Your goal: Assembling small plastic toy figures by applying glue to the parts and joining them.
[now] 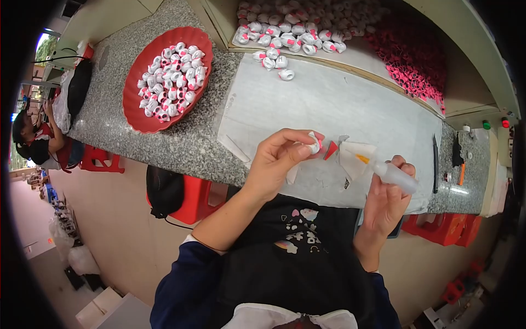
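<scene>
My left hand (280, 159) is closed in a pinch on a small white plastic piece with pink parts (314, 145), held above the white paper sheet (307, 98). In my right hand (388, 200) lies a translucent squeeze bottle (398, 177). Its yellow nozzle (362, 159) points left toward the piece, with a gap between them. A small red triangular bit (331, 150) shows between the hands. Below the nozzle, a whitish scrap (355, 153) rests on the paper.
At the left, a red scalloped bowl (131, 109) holds many white-and-pink pieces (172, 82). On the shelf are heaped white pieces (296, 35) and pink pieces (416, 74). A black stick-like tool (435, 164) lies at right. Another person (41, 137) sits far left.
</scene>
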The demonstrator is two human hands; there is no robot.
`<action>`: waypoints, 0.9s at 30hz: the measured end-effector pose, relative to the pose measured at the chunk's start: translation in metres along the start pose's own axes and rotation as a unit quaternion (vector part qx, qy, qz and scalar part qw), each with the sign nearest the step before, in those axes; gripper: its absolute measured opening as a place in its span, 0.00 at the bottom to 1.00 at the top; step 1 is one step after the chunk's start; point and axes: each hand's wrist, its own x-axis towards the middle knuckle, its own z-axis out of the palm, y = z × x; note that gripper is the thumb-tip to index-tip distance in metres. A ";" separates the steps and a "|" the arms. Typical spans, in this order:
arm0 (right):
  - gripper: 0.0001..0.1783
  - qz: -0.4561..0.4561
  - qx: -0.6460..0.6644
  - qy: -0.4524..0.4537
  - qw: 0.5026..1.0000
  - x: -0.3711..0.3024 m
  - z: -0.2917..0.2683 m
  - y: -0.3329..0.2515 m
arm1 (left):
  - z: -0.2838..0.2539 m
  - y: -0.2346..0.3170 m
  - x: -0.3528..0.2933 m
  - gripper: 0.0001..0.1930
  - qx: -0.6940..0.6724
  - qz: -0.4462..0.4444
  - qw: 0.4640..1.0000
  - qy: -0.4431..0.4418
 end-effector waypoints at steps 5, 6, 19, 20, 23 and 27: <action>0.19 -0.109 -0.109 -0.104 0.983 -0.012 0.001 0.000 | 0.005 -0.010 -0.018 0.06 -0.068 0.034 0.997 -0.001; 0.20 -0.171 -0.161 -0.125 0.964 -0.015 0.002 0.002 | 0.004 -0.011 -0.019 0.06 -0.070 0.035 0.997 0.000; 0.21 -0.326 -0.258 -0.221 0.882 -0.028 0.008 0.006 | 0.008 -0.007 -0.026 0.17 -0.049 0.047 0.998 -0.006; 0.21 -0.326 -0.259 -0.224 0.881 -0.028 0.007 0.006 | 0.008 -0.007 -0.026 0.17 -0.048 0.043 0.998 -0.007; 0.21 -0.317 -0.252 -0.228 0.885 -0.028 0.008 0.007 | 0.008 -0.007 -0.025 0.17 -0.039 0.046 0.998 -0.012; 0.28 -0.292 -0.229 -0.280 0.886 -0.027 0.002 0.005 | 0.009 -0.007 -0.025 0.17 -0.042 0.037 0.998 -0.010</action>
